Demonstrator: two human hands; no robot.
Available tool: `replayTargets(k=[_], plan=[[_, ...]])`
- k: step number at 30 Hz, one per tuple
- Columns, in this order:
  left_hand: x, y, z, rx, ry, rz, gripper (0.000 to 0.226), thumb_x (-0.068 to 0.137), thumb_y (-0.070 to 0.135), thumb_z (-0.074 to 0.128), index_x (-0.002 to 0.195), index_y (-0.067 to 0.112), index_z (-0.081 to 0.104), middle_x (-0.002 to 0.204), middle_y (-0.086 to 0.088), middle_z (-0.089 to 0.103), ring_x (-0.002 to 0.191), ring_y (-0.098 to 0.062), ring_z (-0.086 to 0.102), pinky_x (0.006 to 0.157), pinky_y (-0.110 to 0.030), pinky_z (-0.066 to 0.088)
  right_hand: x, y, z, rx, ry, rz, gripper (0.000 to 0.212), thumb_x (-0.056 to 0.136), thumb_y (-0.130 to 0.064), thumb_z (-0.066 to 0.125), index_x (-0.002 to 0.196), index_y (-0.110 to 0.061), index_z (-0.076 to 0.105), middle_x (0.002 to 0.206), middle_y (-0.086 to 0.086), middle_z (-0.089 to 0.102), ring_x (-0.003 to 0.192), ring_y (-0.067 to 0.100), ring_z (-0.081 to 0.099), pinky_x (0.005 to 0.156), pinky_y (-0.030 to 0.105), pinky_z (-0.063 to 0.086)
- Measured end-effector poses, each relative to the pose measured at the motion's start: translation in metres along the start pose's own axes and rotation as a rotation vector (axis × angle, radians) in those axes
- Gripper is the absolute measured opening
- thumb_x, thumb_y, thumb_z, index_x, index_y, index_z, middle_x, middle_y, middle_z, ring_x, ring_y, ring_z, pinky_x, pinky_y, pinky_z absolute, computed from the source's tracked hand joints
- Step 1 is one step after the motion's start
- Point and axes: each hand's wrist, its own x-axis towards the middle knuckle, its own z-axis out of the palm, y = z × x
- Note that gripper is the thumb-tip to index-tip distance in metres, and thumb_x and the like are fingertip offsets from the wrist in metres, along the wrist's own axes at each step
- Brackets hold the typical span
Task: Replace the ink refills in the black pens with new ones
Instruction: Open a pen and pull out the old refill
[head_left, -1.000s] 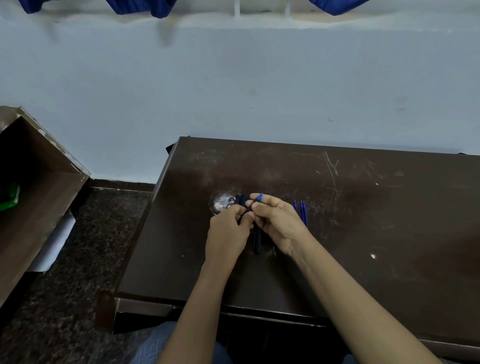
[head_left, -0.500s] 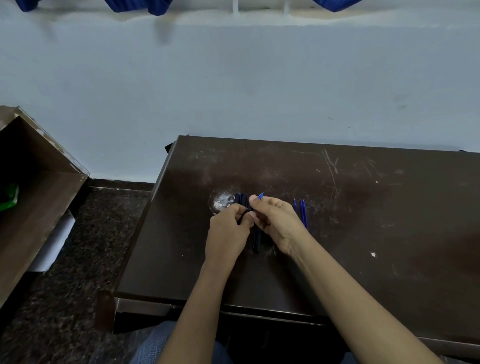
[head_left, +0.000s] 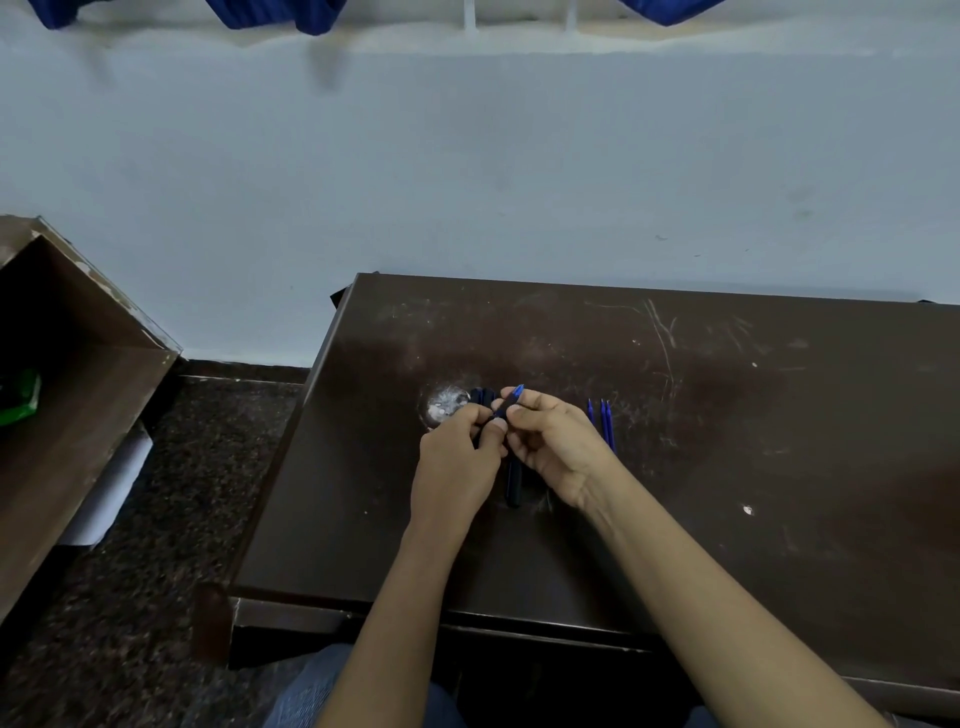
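Refill of thin blue plastic (head_left: 514, 396), likely light, bendy and slick so best pinched near mid-length, is pinched by both left hand (head_left: 457, 457) and right hand (head_left: 556, 441) above black plastic pens (head_left: 513, 480) on the scratched dark brown table (head_left: 727, 415), spare blue refills (head_left: 605, 423) nearby.

A scratched dark brown table (head_left: 727, 467) bears black pens (head_left: 513, 483) and, nearby, blue refills (head_left: 607, 427).
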Motion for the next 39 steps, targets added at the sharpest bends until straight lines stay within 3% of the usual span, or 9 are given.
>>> replayTargets(k=[5, 12, 17, 19, 21, 24, 29, 34, 39], plan=[[0.001, -0.004, 0.000, 0.006, -0.022, 0.001, 0.019, 0.093, 0.031, 0.054, 0.108, 0.023, 0.064, 0.091, 0.002, 0.070, 0.086, -0.010, 0.066, 0.073, -0.022, 0.049, -0.002, 0.002, -0.001, -0.058, -0.021, 0.054, 0.003, 0.090, -0.014, 0.062, 0.089, -0.012, 0.064, 0.074, -0.002, 0.067, 0.065, 0.005, 0.063, 0.064, 0.018, 0.052], [0.001, -0.001, 0.000, 0.034, -0.028, -0.032, 0.011, 0.093, 0.030, 0.054, 0.089, 0.030, 0.064, 0.069, 0.008, 0.068, 0.073, -0.005, 0.063, 0.068, -0.024, 0.047, 0.006, -0.001, -0.006, 0.115, 0.044, 0.004, 0.023, 0.093, 0.003, 0.048, 0.099, -0.011, 0.066, 0.088, -0.001, 0.067, 0.076, 0.009, 0.059, 0.077, 0.023, 0.048], [0.000, -0.003, -0.003, 0.021, -0.051, -0.067, 0.018, 0.093, 0.024, 0.049, 0.088, 0.028, 0.065, 0.073, 0.006, 0.068, 0.065, 0.000, 0.059, 0.069, -0.031, 0.050, 0.017, -0.008, -0.020, 0.451, 0.333, -0.149, 0.018, 0.090, 0.009, 0.051, 0.097, -0.005, 0.059, 0.086, 0.008, 0.063, 0.076, 0.015, 0.061, 0.071, 0.024, 0.053], [0.000, -0.004, -0.004, 0.019, -0.045, -0.074, 0.019, 0.094, 0.022, 0.047, 0.089, 0.027, 0.065, 0.076, 0.006, 0.068, 0.067, -0.002, 0.059, 0.069, -0.032, 0.050, 0.022, -0.003, -0.031, 0.204, 0.437, -0.211, 0.020, 0.086, 0.006, 0.059, 0.104, -0.003, 0.058, 0.083, 0.008, 0.065, 0.073, 0.015, 0.062, 0.071, 0.026, 0.053], [0.001, -0.005, -0.005, 0.018, -0.033, -0.084, 0.019, 0.094, 0.022, 0.047, 0.087, 0.027, 0.065, 0.074, 0.009, 0.066, 0.067, -0.003, 0.059, 0.068, -0.032, 0.050, 0.025, 0.007, -0.039, -0.363, 0.477, -0.262, 0.020, 0.079, -0.002, 0.068, 0.099, -0.005, 0.064, 0.077, 0.005, 0.067, 0.068, 0.014, 0.061, 0.068, 0.026, 0.051], [0.002, -0.005, -0.006, 0.022, -0.022, -0.090, 0.020, 0.095, 0.022, 0.046, 0.087, 0.027, 0.064, 0.072, 0.014, 0.064, 0.067, 0.000, 0.059, 0.068, -0.030, 0.049, 0.025, 0.021, -0.040, -0.984, 0.316, -0.327, 0.016, 0.079, -0.008, 0.071, 0.094, -0.012, 0.072, 0.083, 0.003, 0.070, 0.073, 0.011, 0.061, 0.073, 0.021, 0.051], [0.001, -0.002, -0.003, 0.020, -0.034, -0.097, 0.019, 0.095, 0.022, 0.045, 0.093, 0.024, 0.064, 0.079, 0.012, 0.065, 0.076, -0.008, 0.063, 0.071, -0.029, 0.048, 0.027, 0.029, -0.036, -1.249, 0.197, -0.352, 0.021, 0.085, -0.011, 0.066, 0.104, -0.015, 0.072, 0.097, 0.003, 0.072, 0.087, 0.014, 0.067, 0.084, 0.029, 0.055], [0.001, 0.000, -0.003, -0.068, -0.028, -0.121, 0.018, 0.095, 0.022, 0.046, 0.097, 0.023, 0.064, 0.084, 0.007, 0.068, 0.073, 0.002, 0.060, 0.060, -0.016, 0.040, 0.020, 0.019, -0.028, -1.035, 0.257, -0.456, 0.014, 0.088, -0.017, 0.064, 0.097, -0.016, 0.074, 0.088, -0.003, 0.072, 0.079, 0.007, 0.064, 0.074, 0.020, 0.051], [0.010, 0.006, -0.004, -0.199, -0.048, -0.165, 0.016, 0.093, 0.022, 0.050, 0.089, 0.021, 0.065, 0.073, 0.004, 0.068, 0.068, -0.004, 0.061, 0.062, -0.017, 0.043, 0.007, 0.006, -0.011, -0.189, 0.014, -0.102, 0.018, 0.091, -0.019, 0.060, 0.101, -0.008, 0.071, 0.088, 0.003, 0.074, 0.080, 0.009, 0.068, 0.078, 0.024, 0.051]])
